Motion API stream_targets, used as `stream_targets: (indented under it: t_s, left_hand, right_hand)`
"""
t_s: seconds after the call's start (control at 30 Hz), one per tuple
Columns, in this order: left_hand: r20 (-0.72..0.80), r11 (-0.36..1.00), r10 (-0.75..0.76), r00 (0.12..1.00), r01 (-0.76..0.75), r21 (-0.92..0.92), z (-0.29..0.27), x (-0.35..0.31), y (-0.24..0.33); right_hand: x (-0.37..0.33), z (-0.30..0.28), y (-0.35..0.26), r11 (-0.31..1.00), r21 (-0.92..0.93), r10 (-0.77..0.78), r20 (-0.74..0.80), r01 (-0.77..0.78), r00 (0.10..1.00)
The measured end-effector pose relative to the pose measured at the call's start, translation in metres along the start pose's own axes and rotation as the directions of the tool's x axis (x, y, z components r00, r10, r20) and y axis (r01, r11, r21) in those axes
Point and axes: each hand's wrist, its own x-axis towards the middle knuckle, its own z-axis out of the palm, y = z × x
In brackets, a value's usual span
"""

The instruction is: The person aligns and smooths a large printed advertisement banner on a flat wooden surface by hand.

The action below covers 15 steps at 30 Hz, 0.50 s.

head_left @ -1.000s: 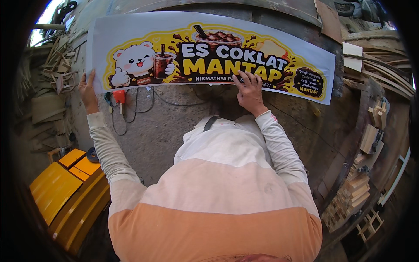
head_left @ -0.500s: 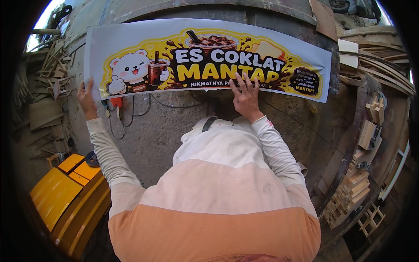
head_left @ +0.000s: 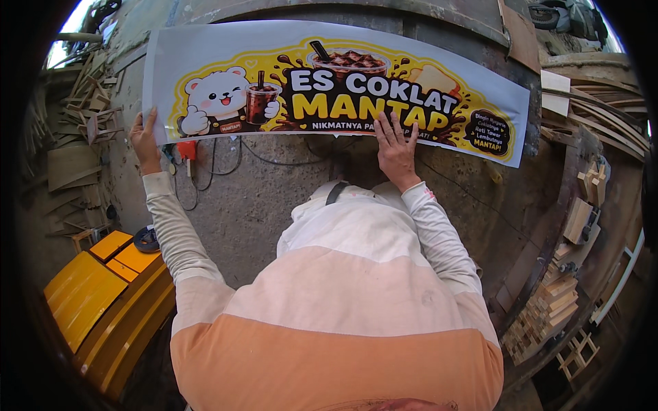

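Observation:
A long printed banner (head_left: 226, 51) lies across the dark work surface in front of me, its white border surrounding a yellow-and-black design with a white bear, an iced drink and bread. My left hand (head_left: 146, 145) grips the banner's near left corner, with the thumb at its edge and the other fingers partly hidden. Flat on the near edge, right of the middle, rests my right hand (head_left: 397, 152), fingers stretched and spread over the lettering. The banner's near edge overhangs the surface slightly, and its right end shows faint creases.
An orange tool (head_left: 186, 151) and a black cable (head_left: 236, 164) lie below the banner's left part. Yellow panels (head_left: 86, 291) stand at lower left. Scrap wood (head_left: 89, 113) is heaped at far left. Cut wood blocks (head_left: 548, 308) and bent strips (head_left: 603, 113) lie at right.
The banner and both hands appear a little farther right, with the left hand slightly higher in view. The surroundings shift slightly too. Both hands keep their places on the banner.

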Motion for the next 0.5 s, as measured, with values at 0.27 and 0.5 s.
stream_targets:
  t_s: [0.27, 0.5]
  left_hand:
    - [0.009, 1.000, -0.007, 1.000, 0.007, 0.002, 0.005, -0.005, 0.010]
    - [0.004, 0.999, 0.027, 1.000, -0.027, 0.032, 0.005, -0.006, 0.010]
  right_hand:
    - [0.001, -0.001, -0.002, 1.000, -0.021, 0.002, 0.022, -0.002, 1.000]
    - [0.003, 0.002, -0.003, 0.999, -0.032, 0.006, 0.055, -0.004, 0.998]
